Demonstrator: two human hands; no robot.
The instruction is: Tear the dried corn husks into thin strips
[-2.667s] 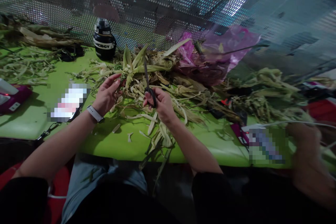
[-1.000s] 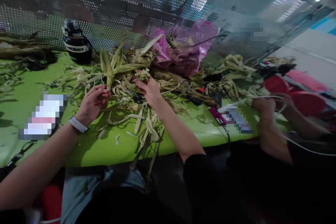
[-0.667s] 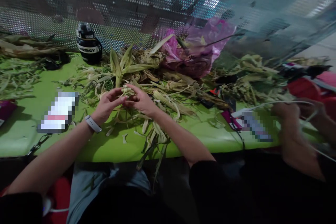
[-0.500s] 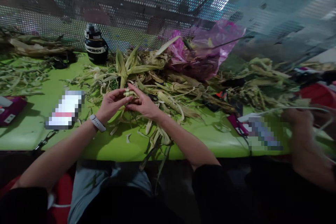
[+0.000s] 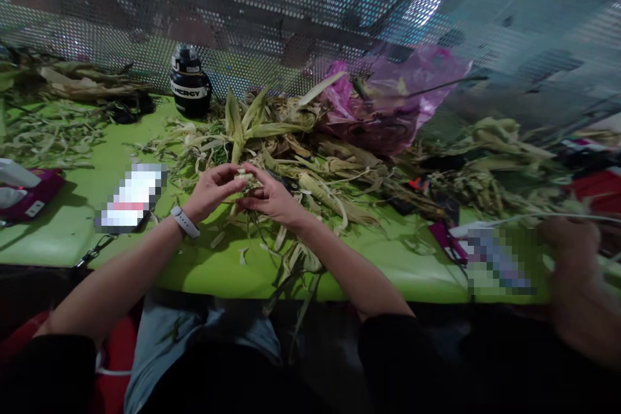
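Observation:
My left hand [image 5: 212,193], with a pale watch band [image 5: 185,222] at the wrist, pinches a small pale-green bundle of corn husk [image 5: 244,176]. From the other side, my right hand [image 5: 272,199] curls its fingers round the same bundle; its lower part is hidden by the fingers. Thin strands hang below the hands. Just behind them stands a husk piece with spread, pointed leaves [image 5: 237,126]. A heap of dry husks [image 5: 334,165] lies about and to the right of my hands, some trailing over the table's front edge.
On the green table [image 5: 194,272], a phone [image 5: 133,197] lies left and a dark bottle [image 5: 190,87] stands behind. A pink plastic bag [image 5: 388,110] leans against the perforated metal panel [image 5: 272,19]. At right, another person's hand [image 5: 575,242] is near a white cable and a second phone [image 5: 499,262].
The view has shifted slightly, so most things appear a little further right. Both my hands stay at the husk bundle, its visible end turned a little.

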